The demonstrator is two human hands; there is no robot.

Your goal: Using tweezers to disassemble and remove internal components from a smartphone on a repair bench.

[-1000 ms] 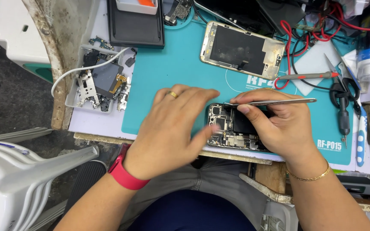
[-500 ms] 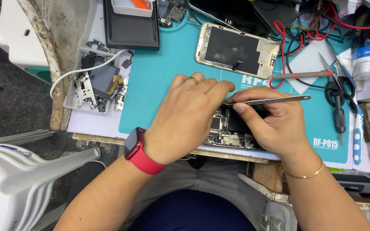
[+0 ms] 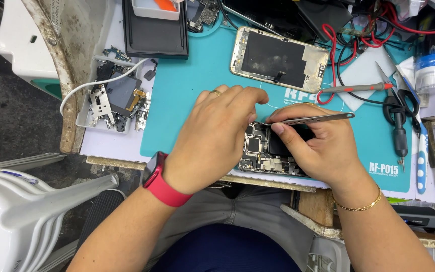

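An opened phone body [image 3: 265,151] with bare circuit boards lies on the teal work mat [image 3: 187,85] at the table's near edge. My left hand [image 3: 212,138], with a ring and a red wrist band, lies over the phone's left part with fingers bent onto it. My right hand [image 3: 318,146], wearing a thin gold bracelet, pinches metal tweezers [image 3: 313,119]. The tweezer tips sit at the phone's top edge, beside my left fingertips.
A detached phone screen [image 3: 278,58] lies face up farther back on the mat. A tray of small phone parts [image 3: 114,100] with a white cable sits left. A red-tipped probe [image 3: 358,88], scissors [image 3: 396,100], a screwdriver [image 3: 401,141], red wires and a white plastic chair [image 3: 31,206] surround the work area.
Both hands have stayed over the phone. My left hand has shifted slightly right and closer to the tweezers, and the view has drifted a little.
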